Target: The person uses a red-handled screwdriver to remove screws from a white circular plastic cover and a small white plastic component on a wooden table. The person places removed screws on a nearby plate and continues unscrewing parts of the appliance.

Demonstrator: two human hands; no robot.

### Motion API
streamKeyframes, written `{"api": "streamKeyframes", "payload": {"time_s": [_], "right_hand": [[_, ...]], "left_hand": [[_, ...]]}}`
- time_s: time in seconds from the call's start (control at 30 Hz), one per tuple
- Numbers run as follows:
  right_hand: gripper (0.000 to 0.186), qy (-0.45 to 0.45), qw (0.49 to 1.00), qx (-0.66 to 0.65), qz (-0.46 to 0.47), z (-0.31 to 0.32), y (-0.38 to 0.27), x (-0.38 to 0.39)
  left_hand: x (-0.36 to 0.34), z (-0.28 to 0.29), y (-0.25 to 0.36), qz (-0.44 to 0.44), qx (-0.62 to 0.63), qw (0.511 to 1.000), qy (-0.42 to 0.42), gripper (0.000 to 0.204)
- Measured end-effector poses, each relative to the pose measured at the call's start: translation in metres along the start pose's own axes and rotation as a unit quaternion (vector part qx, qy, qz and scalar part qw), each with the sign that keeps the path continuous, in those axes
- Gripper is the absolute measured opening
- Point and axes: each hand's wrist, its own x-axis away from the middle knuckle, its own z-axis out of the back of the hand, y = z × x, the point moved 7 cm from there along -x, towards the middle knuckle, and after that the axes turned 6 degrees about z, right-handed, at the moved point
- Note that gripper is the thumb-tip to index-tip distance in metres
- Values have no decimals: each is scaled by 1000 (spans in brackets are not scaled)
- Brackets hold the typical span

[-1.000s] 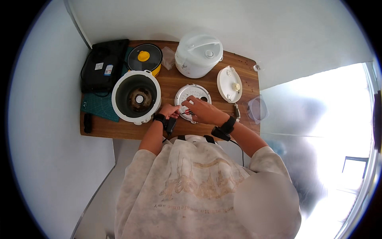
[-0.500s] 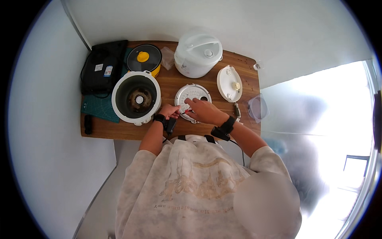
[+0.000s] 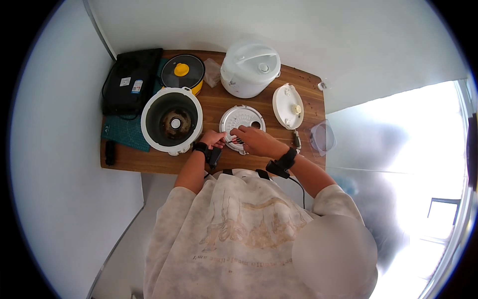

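A round silver inner lid plate (image 3: 242, 117) with small holes lies flat on the wooden table (image 3: 219, 102). My left hand (image 3: 214, 138) grips its near left rim. My right hand (image 3: 254, 139) rests on its near edge, fingers curled over the metal. Both wrists wear black bands. Left of the hands stands an open white rice cooker body (image 3: 171, 120), its dark inside showing.
A closed white rice cooker (image 3: 249, 68) stands at the back. A white lid part (image 3: 288, 105) lies to the right, a clear plastic cup (image 3: 322, 136) at the table's right edge. A yellow-knobbed pot (image 3: 182, 73), a black case (image 3: 130, 80) and a green mat (image 3: 125, 134) sit left.
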Motion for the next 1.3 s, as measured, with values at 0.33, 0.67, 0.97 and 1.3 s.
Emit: {"api": "streamKeyframes", "payload": {"time_s": [0.33,0.67,0.97,1.3], "right_hand": [[36,64,997,-24,31,0,-5,7],[32,52,980,17,-192,22,16,27],[35,136,959,-23,-250,16,50,78],[35,159,957,-53,-238,11,53,84]], "left_hand": [[-6,3,-3,1,-3,1000,-4,44],[4,1,0,7,-23,1000,5,43],[16,-2,2,20,-55,997,50,42],[83,-30,74,-356,-388,829,187,10]]}}
